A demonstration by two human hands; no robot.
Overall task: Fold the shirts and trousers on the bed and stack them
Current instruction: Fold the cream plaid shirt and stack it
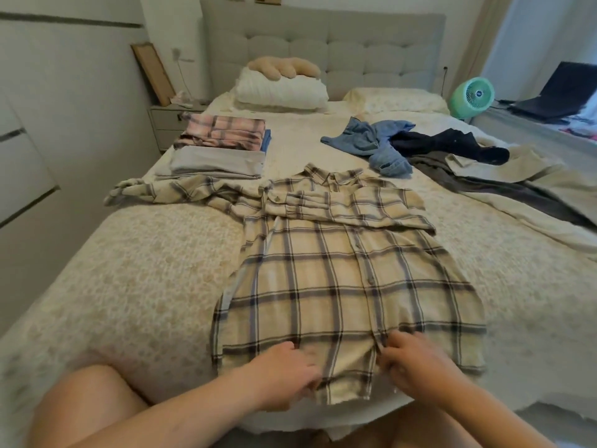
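The person's two forearms come in from the bottom edge, and both hands sit on the near hem of a cream plaid shirt point(349, 286). The left hand point(284, 371) has its fingers curled onto the cloth just left of the button placket, pinching the hem; the right hand point(416, 362) has its fingers bent and grips the fabric right at the placket's lower end. The two hands are near each other, with a strip of plaid between them.

The shirt lies front-up along the middle of the bed point(145, 279), collar toward the headboard point(323, 43), hem at the foot edge. One sleeve is folded across the chest; the other trails out flat to the left, its cuff reaching near the bed's left edge. Bare bedspread shows on both sides of the shirt's body.

Beyond the outstretched sleeve, by the left edge, sit folded stacks: a grey folded garment point(216, 164) in front, a pink plaid one point(223, 132) behind it. To the right, well apart from the shirt, an unfolded heap holds a blue denim piece point(371, 142), a dark navy garment point(452, 145), a grey one and a beige one point(517, 169) spreading to the right edge. Pillows point(281, 90) lie against the headboard; a green fan point(475, 95) stands off the bed's right side.
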